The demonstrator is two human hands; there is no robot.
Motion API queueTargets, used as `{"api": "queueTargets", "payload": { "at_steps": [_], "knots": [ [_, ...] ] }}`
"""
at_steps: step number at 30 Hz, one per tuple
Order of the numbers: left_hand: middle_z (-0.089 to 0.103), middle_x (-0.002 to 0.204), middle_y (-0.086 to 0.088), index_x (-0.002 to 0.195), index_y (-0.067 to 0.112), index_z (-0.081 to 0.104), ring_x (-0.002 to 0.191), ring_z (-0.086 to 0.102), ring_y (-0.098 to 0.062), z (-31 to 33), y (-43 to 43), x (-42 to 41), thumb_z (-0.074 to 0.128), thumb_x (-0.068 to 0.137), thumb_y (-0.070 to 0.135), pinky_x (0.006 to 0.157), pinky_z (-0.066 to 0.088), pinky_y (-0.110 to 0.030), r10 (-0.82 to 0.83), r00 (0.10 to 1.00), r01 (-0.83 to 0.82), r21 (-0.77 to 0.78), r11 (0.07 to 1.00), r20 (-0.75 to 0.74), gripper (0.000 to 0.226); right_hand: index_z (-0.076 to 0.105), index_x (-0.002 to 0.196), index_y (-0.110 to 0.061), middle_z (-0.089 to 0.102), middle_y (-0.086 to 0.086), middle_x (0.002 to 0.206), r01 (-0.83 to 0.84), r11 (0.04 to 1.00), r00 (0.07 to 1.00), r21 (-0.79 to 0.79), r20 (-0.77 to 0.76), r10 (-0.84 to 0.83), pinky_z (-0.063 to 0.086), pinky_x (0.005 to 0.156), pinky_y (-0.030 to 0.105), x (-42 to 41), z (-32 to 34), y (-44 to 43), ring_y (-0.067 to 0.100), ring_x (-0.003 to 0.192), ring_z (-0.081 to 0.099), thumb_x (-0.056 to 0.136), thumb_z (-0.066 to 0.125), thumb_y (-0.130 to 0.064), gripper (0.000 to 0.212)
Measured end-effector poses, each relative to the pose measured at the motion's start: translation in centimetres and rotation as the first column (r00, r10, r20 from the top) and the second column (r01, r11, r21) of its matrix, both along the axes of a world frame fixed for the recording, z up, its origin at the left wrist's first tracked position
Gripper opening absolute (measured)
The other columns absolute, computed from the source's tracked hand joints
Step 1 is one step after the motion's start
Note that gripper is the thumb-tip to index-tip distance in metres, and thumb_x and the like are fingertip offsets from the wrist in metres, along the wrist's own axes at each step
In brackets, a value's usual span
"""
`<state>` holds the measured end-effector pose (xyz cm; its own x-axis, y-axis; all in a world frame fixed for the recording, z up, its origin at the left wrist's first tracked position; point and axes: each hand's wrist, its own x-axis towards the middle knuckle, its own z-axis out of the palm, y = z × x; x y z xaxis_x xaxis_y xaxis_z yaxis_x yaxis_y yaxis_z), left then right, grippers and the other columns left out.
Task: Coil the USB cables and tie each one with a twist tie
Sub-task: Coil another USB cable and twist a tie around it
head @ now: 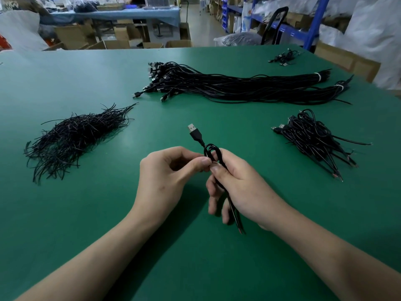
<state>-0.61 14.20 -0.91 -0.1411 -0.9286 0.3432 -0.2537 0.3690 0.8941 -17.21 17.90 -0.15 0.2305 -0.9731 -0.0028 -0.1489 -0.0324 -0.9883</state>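
This is a warehouse packing workshop. A wide green work table lies under the left hand and right hand. Beyond them on it are bulk bundles of black cables, and left of the left hand a heap of twist ties. Far beyond the right hand stand blue steel shelving and white sacks. Cardboard cartons crowd the floor far beyond the left.

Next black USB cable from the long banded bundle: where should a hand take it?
Likely by the rigid black USB plug lying apart at the near-left end of the cable bundle, approached from the left; it lies clear of its neighbours, while a white band cinches the right end.
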Motion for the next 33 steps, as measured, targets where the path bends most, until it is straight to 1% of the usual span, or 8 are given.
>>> {"api": "queueTargets", "payload": {
  "at_steps": [3, 5, 12, 17, 23, 27, 29, 33],
  "knots": [
    [0.078, 0.085, 0.012, 0.090, 0.028, 0.080, 0.080, 0.072, 0.000, 0.0, 0.0, -0.3, 0.078, 0.082, 0.030, 0.076, 0.052, -0.014, -0.072, 0.995, 0.075, 0.045, 0.996, -0.063, 0.009, 0.052, 0.106, -0.019, 0.043, -0.013, 0.059, 0.055, 0.998, 0.995, -0.042, -0.082, -0.059, 0.029, 0.038, 0.020, -0.2, -0.4, -0.3, 0.007, 0.044, 0.036, 0.108, 0.037, -0.023, 0.016],
    [0.079, 0.091, 0.009, 0.095, 0.026, 0.081, 0.087, 0.074, -0.004, 0.1, 0.1, -0.4, 0.077, 0.080, 0.031, 0.081, 0.054, -0.016, -0.111, 0.987, 0.121, 0.080, 0.989, -0.119, 0.017, 0.054, 0.110, -0.015, 0.040, -0.018, 0.056, 0.085, 0.994, 0.987, -0.069, -0.128, -0.094, 0.026, 0.041, 0.019, -0.2, -0.7, -0.5, 0.003, 0.046, 0.030, 0.109, 0.037, -0.025, 0.020],
    [0.079, 0.093, 0.001, 0.094, 0.024, 0.082, 0.088, 0.073, -0.007, 0.3, 0.1, -0.6, 0.074, 0.079, 0.026, 0.084, 0.052, -0.016, -0.195, 0.951, 0.235, 0.148, 0.961, -0.241, 0.017, 0.055, 0.103, -0.015, 0.043, -0.020, 0.054, 0.124, 0.991, 0.976, -0.045, -0.175, -0.130, 0.026, 0.047, 0.024, 0.0, -0.9, -0.7, 0.002, 0.047, 0.032, 0.101, 0.037, -0.044, 0.034],
    [0.079, 0.099, -0.003, 0.097, 0.018, 0.081, 0.089, 0.074, -0.009, 0.4, 0.1, -0.5, 0.077, 0.075, 0.024, 0.082, 0.053, -0.016, -0.212, 0.928, 0.285, 0.214, 0.934, -0.307, 0.023, 0.057, 0.101, -0.022, 0.042, -0.020, 0.055, 0.083, 0.996, 0.991, 0.014, -0.106, -0.081, 0.026, 0.045, 0.021, 0.2, -0.5, -0.7, 0.002, 0.048, 0.033, 0.104, 0.040, -0.028, 0.018],
    [0.078, 0.099, -0.011, 0.102, 0.012, 0.070, 0.083, 0.074, -0.016, 0.5, 0.0, -0.4, 0.080, 0.073, 0.018, 0.079, 0.055, -0.021, -0.190, 0.887, 0.309, 0.234, 0.922, -0.421, 0.031, 0.056, 0.111, -0.010, 0.035, -0.008, 0.064, 0.075, 0.996, 0.992, 0.044, -0.107, -0.070, 0.025, 0.047, 0.026, 0.4, -0.1, -0.6, 0.008, 0.053, 0.030, 0.108, 0.040, -0.023, 0.021],
    [0.078, 0.101, -0.012, 0.107, 0.011, 0.069, 0.081, 0.073, -0.015, 0.5, 0.0, -0.5, 0.080, 0.071, 0.016, 0.078, 0.055, -0.021, -0.206, 0.870, 0.335, 0.231, 0.913, -0.448, 0.037, 0.058, 0.105, -0.017, 0.037, -0.007, 0.068, 0.056, 0.996, 0.998, 0.075, -0.032, -0.054, 0.027, 0.043, 0.019, 0.6, 0.1, -0.4, 0.004, 0.050, 0.032, 0.107, 0.037, -0.013, 0.022],
    [0.078, 0.103, -0.011, 0.109, 0.010, 0.069, 0.084, 0.073, -0.016, 0.5, -0.1, -0.5, 0.080, 0.071, 0.016, 0.079, 0.055, -0.022, -0.207, 0.866, 0.341, 0.234, 0.911, -0.455, 0.040, 0.056, 0.099, -0.019, 0.042, -0.008, 0.066, 0.054, 0.995, 0.998, 0.088, 0.008, -0.055, 0.030, 0.040, 0.019, 0.7, 0.3, -0.2, 0.005, 0.049, 0.038, 0.108, 0.037, -0.014, 0.022],
    [0.078, 0.100, -0.012, 0.108, 0.007, 0.070, 0.078, 0.072, -0.016, 0.5, 0.0, -0.6, 0.080, 0.070, 0.014, 0.077, 0.055, -0.022, -0.199, 0.866, 0.327, 0.219, 0.919, -0.458, 0.039, 0.056, 0.101, -0.019, 0.053, -0.006, 0.065, 0.061, 0.998, 0.993, 0.015, -0.097, -0.059, 0.042, 0.037, 0.028, 0.7, 0.4, 0.1, 0.018, 0.048, 0.059, 0.109, 0.038, -0.024, 0.020]
  ]
}}
